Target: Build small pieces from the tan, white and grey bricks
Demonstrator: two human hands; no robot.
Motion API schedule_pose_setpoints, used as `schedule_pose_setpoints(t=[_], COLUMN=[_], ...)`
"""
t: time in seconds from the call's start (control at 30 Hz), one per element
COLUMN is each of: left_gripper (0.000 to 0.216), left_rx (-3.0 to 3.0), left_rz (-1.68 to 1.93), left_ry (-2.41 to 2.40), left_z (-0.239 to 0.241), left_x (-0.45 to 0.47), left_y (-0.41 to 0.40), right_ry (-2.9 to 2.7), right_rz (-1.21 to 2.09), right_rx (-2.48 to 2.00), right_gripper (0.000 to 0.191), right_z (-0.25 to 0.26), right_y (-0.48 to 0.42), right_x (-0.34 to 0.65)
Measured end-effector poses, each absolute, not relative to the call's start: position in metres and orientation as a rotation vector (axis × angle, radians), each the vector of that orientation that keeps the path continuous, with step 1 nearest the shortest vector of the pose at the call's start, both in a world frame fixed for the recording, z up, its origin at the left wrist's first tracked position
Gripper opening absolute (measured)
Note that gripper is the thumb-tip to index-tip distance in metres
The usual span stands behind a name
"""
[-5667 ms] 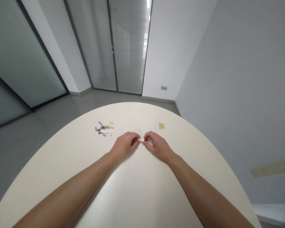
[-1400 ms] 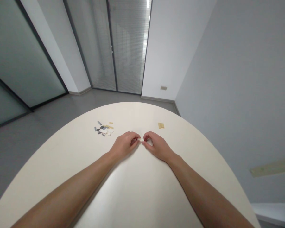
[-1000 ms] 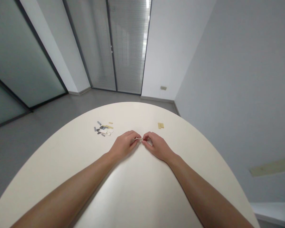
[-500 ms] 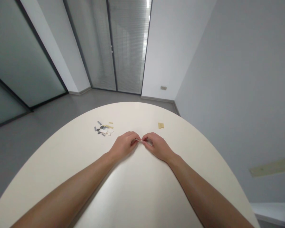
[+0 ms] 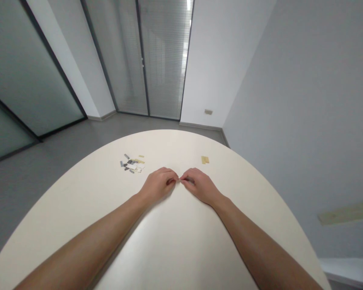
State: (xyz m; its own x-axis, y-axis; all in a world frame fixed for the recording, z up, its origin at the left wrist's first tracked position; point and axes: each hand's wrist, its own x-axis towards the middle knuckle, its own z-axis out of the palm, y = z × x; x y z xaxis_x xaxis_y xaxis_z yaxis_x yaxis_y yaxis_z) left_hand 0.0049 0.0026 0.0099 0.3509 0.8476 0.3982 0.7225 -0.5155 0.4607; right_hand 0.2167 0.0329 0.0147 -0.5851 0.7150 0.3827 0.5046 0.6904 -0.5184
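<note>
My left hand [image 5: 159, 186] and my right hand [image 5: 199, 186] meet fingertip to fingertip above the middle of the cream round table [image 5: 169, 241]. Both hands are curled in a pinch on a tiny pale piece [image 5: 179, 179], which is almost hidden between the fingers. A little pile of small grey, white and tan pieces [image 5: 132, 164] lies on the table to the left of my left hand. A single tan flat piece [image 5: 205, 160] lies beyond my right hand.
The table's far edge curves just past the pieces. Beyond it are grey floor [image 5: 78, 137], glass partitions [image 5: 24, 72] with dark frames on the left, blinds behind a glass door [image 5: 157, 60], and a plain white wall [image 5: 305, 100] on the right.
The two hands have drawn closer together, and the small pale piece that showed between the fingertips is now nearly covered. Pile and tan piece have not moved.
</note>
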Motion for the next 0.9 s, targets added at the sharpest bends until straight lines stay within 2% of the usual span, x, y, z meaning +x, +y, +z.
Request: schedule_pose_setpoints(t=[0.9], left_gripper=[0.021], left_rx=[2.426], left_rz=[0.839], left_ry=[1.477], left_z=[0.0121], left_x=[0.0077], left_y=[0.0026], right_ry=[-2.329], right_rz=[0.461], right_rx=[-0.916], right_gripper=[0.008], right_z=[0.0148], right_y=[0.0326], right_x=[0.2161])
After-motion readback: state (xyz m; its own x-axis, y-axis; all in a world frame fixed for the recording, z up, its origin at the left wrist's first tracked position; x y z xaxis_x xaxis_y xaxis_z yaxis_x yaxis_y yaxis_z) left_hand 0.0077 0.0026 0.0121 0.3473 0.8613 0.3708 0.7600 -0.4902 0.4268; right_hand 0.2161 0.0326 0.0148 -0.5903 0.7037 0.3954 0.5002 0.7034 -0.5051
